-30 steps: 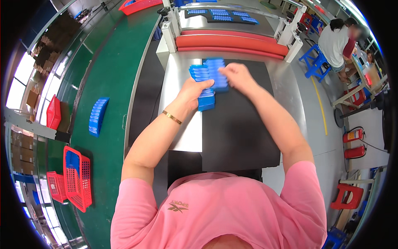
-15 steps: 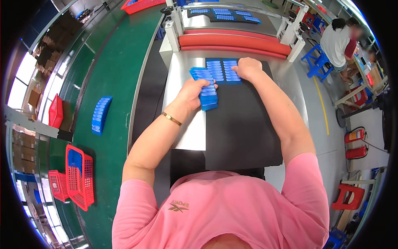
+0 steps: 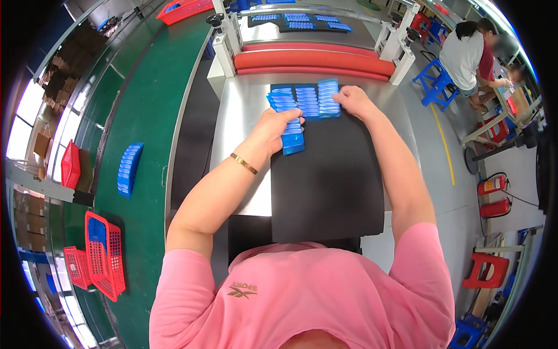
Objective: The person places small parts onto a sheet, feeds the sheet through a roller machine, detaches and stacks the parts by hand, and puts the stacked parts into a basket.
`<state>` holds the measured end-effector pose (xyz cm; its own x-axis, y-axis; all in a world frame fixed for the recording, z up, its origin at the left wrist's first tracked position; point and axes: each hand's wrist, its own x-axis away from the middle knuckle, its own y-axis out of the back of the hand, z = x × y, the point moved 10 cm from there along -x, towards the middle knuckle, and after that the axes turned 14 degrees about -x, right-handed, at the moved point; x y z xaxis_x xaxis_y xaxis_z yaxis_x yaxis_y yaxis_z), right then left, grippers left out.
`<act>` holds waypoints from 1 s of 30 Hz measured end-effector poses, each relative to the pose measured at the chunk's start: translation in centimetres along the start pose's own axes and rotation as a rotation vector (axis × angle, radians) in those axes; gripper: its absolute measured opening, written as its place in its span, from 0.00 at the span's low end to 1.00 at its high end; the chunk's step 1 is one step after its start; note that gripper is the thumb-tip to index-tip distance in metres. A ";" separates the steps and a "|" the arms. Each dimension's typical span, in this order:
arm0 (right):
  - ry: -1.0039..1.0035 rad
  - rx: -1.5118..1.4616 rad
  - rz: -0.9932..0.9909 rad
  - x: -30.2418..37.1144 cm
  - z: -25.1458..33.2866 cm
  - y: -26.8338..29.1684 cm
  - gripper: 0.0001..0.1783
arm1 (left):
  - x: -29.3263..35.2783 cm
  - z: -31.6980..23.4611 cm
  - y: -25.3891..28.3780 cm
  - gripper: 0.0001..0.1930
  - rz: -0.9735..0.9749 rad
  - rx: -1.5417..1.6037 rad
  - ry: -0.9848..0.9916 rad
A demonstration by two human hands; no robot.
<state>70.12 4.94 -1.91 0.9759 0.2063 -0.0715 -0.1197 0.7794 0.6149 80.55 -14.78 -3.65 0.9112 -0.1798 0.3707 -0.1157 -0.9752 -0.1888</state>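
My left hand (image 3: 272, 129) is closed on a fanned stack of blue cards (image 3: 292, 141), each with rows of pale, glossy oblong pieces. At the right, my right hand (image 3: 354, 102) pinches the right edge of a single blue card (image 3: 328, 96), which lies over or just above the far part of a black sheet (image 3: 328, 180). Directly left of that card, another blue card (image 3: 307, 102) rests flat on the sheet. One more card (image 3: 282, 89) lies farther left, partly covered by the held stack.
A red roller (image 3: 314, 60) in a white frame spans the metal table (image 3: 226, 128) beyond the sheet; more blue cards (image 3: 299, 25) lie behind it. On the left, a green surface (image 3: 154, 110) carries a blue card stack (image 3: 129, 168) and red baskets (image 3: 106, 256). A person (image 3: 462, 55) sits far right.
My right hand has brought a third blue card beside the two on the black sheet. The left hand still holds the stack. The whole view has shifted slightly.
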 end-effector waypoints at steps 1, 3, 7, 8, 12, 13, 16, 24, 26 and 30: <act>-0.107 -0.011 0.023 -0.3 -1.3 -0.1 0.16 | -0.1 0.4 0.4 0.09 -0.031 0.016 0.026; -0.180 0.019 0.131 -0.9 -0.9 -0.8 0.15 | -0.2 1.0 1.3 0.07 -0.070 0.030 0.053; -0.402 -0.018 0.330 -0.7 -2.0 -2.3 0.15 | 0.6 1.3 1.5 0.10 -0.021 0.139 0.100; -0.406 -0.021 0.326 -0.4 -2.2 -2.3 0.15 | 0.9 1.3 1.2 0.11 -0.010 0.129 0.112; -0.370 -0.061 0.141 -0.1 -2.0 -1.3 0.15 | 1.8 1.1 1.0 0.12 0.012 0.093 0.067; -0.345 -0.048 0.114 -0.1 -1.8 -0.9 0.16 | 2.0 0.9 0.8 0.12 0.010 0.084 0.054; -0.310 0.286 0.132 0.3 -0.4 -0.1 0.20 | 2.3 1.1 0.6 0.13 0.024 0.047 0.026; 0.022 -0.533 0.231 8.3 6.8 -6.0 0.18 | 2.4 1.1 -2.1 0.12 0.150 0.061 -0.041; 0.063 -0.476 0.190 7.5 5.9 -5.0 0.16 | 2.1 0.9 -2.8 0.11 0.115 -0.006 -0.058; -0.028 -0.358 -0.045 3.0 1.3 1.5 0.17 | 1.4 1.1 -2.3 0.10 0.050 0.016 -0.026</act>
<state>73.11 5.97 -0.22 0.9858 0.1540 -0.0676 -0.1274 0.9461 0.2976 82.54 -12.61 -3.70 0.9146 -0.2241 0.3365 -0.1547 -0.9630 -0.2209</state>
